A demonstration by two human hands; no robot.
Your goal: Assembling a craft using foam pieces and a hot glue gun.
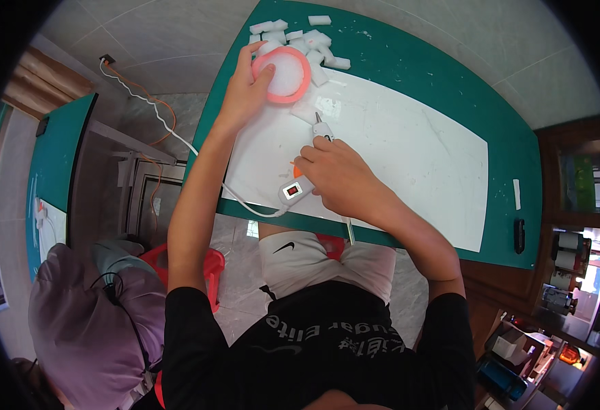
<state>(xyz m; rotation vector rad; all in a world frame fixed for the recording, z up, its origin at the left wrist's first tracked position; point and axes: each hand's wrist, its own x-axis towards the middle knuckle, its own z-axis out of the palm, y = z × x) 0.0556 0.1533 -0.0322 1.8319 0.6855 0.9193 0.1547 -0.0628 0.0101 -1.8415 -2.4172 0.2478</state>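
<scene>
My left hand grips a round pink-rimmed piece with a white centre, thumb over its rim. It is held above the far left part of the white sheet. In my right hand is a white hot glue gun, its metal nozzle pointing away from me, toward the pink-rimmed piece but apart from it. The orange trigger and a red switch on the handle show beside my fingers. A clear glue stick sticks out at the back. One white foam block lies near the nozzle.
Several white foam blocks are heaped at the far edge of the green table. The gun's white cord runs off the left edge to a wall socket. A black object lies at right. Another person sits at left.
</scene>
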